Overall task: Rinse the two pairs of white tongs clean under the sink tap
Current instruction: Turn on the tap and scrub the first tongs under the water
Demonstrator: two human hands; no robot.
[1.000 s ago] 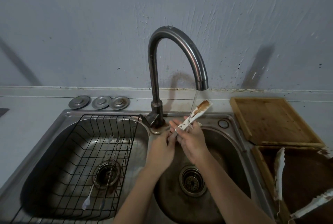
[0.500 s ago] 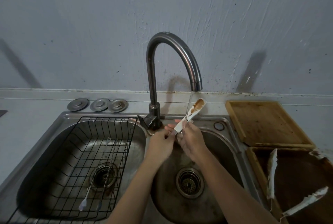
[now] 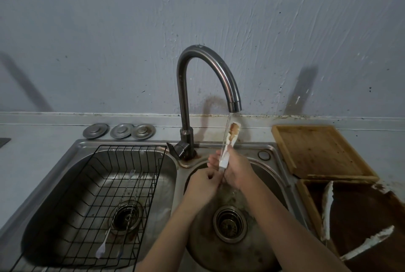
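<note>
We are standing at a double sink, using the tap as our landmark. Water is running from its spout in a thin stream.

Directly under the spout, we are holding one pair of tongs nearly upright, its brown-stained tip just below the spout and touching the stream. Our right hand is gripping the lower part of it, fingers curled round the handle. Our left hand is sitting just left of the right one, fingers curled toward the tongs' lower end; we cannot tell whether they are actually pinching it.

Both hands are hovering over the right basin, which lies below and right of the tap, with its drain showing beneath the wrists and open room round them inside the rim.

The second tongs are lying well right of the tap, spread open in a dark tray against the sink's right edge. A wooden board is sitting behind that tray, touching it.

Left of the tap, a black wire rack is filling the left basin, with thin utensils lying across it. Three metal discs are lined up on the counter behind that basin, left of the tap's base.
</note>
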